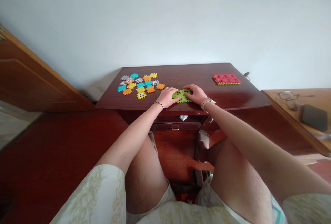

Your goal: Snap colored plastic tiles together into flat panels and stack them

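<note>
My left hand (168, 97) and my right hand (197, 94) meet on a green interlocking plastic tile (183, 96), their fingers gripping it from both sides near the table's front edge. Its cut-out windows show between my fingers. To the left of my left hand lies a loose scatter of small tiles (138, 85) in orange, teal, yellow and grey. A red gridded tile (226, 79), with a yellow-green layer showing beneath it, lies flat at the right, well apart from my right hand. A bracelet circles my left wrist, and a pale watch band circles my right.
The tiles lie on a dark polished wooden cabinet top (186, 74), with a drawer handle (175, 128) below its front edge. A wooden side desk (289, 93) at the right holds eyeglasses (289, 100) and a dark wallet-like object (313, 118). A wall stands behind; a wooden door (28, 82) stands at the left.
</note>
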A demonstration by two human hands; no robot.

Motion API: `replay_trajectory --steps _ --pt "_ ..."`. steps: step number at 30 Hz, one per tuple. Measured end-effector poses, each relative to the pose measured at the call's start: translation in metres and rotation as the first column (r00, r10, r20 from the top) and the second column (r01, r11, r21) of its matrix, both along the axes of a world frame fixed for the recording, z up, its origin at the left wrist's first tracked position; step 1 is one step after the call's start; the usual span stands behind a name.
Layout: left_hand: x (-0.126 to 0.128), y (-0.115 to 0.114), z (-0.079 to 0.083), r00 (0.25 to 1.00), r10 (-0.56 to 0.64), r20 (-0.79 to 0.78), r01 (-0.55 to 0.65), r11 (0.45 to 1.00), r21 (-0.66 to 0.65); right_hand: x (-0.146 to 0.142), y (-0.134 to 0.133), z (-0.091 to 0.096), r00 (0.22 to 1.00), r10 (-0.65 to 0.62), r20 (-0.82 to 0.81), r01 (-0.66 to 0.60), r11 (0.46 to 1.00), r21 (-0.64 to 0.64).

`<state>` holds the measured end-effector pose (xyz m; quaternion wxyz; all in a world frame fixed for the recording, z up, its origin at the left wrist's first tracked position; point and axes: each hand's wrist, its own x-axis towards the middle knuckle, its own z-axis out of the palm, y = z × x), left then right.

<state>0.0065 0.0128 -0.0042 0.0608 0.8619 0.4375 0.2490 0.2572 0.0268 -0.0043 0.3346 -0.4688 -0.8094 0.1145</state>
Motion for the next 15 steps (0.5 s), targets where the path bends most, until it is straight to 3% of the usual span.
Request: replay_trajectory --steps 15 --pt "-0.0008 -0.0004 0.0001 1.0 0.002 0.002 -0.002 1.0 -0.001 0.0014 0.001 -0.0007 1.0 0.008 0.015 -0.008 1.0 0.002"
